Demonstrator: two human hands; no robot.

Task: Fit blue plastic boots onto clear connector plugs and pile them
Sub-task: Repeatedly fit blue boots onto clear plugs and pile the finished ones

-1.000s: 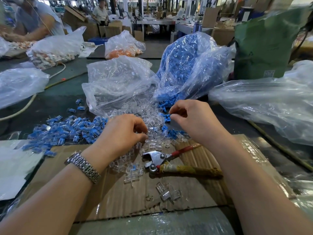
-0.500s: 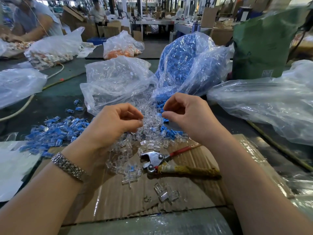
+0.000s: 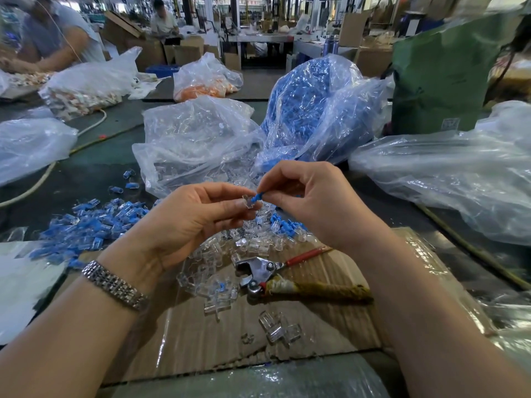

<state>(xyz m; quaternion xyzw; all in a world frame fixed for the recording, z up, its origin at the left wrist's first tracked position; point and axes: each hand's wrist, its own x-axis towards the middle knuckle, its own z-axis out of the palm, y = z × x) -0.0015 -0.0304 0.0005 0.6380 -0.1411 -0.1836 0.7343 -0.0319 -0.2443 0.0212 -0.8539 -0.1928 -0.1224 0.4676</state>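
Head view: we mate boot to plug above the cardboard's far edge.
Left hand [image 3: 184, 222] pinches clear plug [image 3: 248, 201], opening toward right hand [image 3: 313, 199], which pinches blue boot [image 3: 256, 197] for insertion.

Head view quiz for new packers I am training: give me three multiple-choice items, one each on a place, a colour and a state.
1. Where does the metal crimping tool with the red handle lie?
A. on the brown cardboard sheet
B. in a bag
C. in a hand

2. What colour is the small plastic boot in the right hand?
A. orange
B. blue
C. green

3. What does the left hand do?
A. lies flat
B. pinches a clear connector plug
C. grips the tool

A: it rests on the cardboard. B: blue shows at the fingertips. B: finger and thumb pinch it.
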